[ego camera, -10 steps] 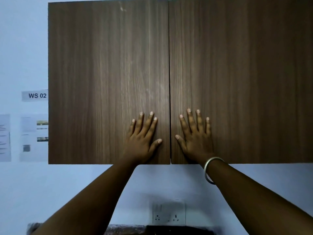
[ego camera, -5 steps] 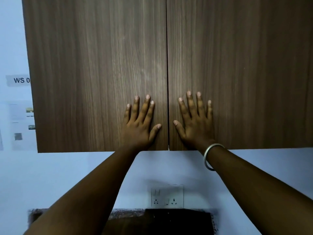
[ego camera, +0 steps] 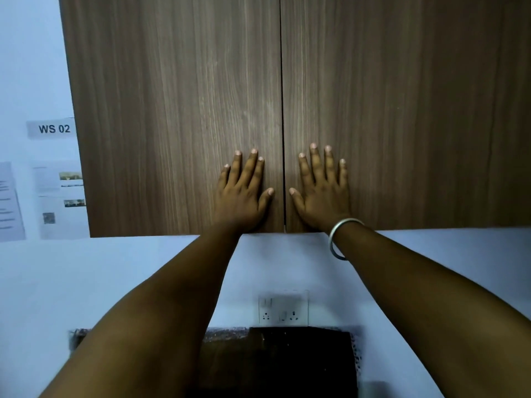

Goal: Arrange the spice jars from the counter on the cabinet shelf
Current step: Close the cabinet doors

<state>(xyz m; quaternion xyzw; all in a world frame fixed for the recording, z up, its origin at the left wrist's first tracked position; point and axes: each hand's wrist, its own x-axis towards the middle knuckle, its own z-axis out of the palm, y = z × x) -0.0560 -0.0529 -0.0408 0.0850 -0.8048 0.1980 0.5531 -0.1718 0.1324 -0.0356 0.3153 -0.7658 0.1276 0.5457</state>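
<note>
Little has moved in half a second: both hands stay pressed on the same spots of the cabinet (ego camera: pixel 172 81). Only the view has swung, so the cabinet's lower edge sits higher in the frame and the wall label (ego camera: pixel 53 129), cut off at the frame edge before, now reads "WS 02" in full. The fingers (ego camera: pixel 253 168) are straight and slightly spread, lying flat against the wood and gripping nothing, thumbs angled toward each other. The left hand (ego camera: pixel 242 198) rests on the left door (ego camera: pixel 172 153) and the right hand (ego camera: pixel 323 193) on the right door (ego camera: pixel 402 139), each just beside the thin dark seam (ego camera: pixel 282 110) where the doors meet and close to the bottom edge. Both doors are shut flat slabs of brown laminate with fine vertical grain, matte and without handles, so the shelf behind them is hidden. A plain silver bangle (ego camera: pixel 337 239) circles the right wrist, and both bare forearms reach up from the lower corners. Below the cabinet runs a smooth pale blue wall (ego camera: pixel 431 268) with a white rectangular socket plate (ego camera: pixel 283 308). Under that lies a strip of speckled stone counter (ego camera: pixel 227 333) carrying a dark flat shape (ego camera: pixel 287 363) too dim to identify. Printed sheets (ego camera: pixel 61 199), blurred, hang on the wall left of the cabinet beneath the label.
</note>
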